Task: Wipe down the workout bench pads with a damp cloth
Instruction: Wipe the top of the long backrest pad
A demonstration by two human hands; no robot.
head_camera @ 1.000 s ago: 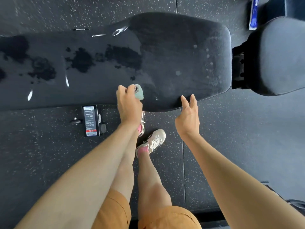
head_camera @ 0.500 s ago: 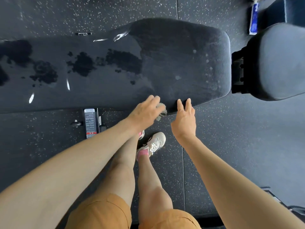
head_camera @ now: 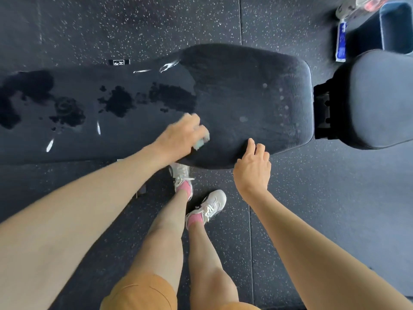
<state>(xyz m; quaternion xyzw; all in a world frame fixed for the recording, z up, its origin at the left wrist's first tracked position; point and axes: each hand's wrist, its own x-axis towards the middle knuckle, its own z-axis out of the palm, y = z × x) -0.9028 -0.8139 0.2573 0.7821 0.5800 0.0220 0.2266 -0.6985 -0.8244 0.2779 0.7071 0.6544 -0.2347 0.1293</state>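
Since the earlier frame my left hand (head_camera: 181, 137) pushed the damp cloth (head_camera: 201, 143), soft and light I judge, bunched under curled fingers, inward from the near edge of the bench pad (head_camera: 245, 86), where my right hand (head_camera: 252, 170) rests loosely curled.

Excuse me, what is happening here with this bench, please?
A person is cleaning a gym bench. The left hand holds a pale cloth against the long back pad, close to its near edge. The right hand rests on that edge. Dark wet patches show further left; the seat pad looks dry.
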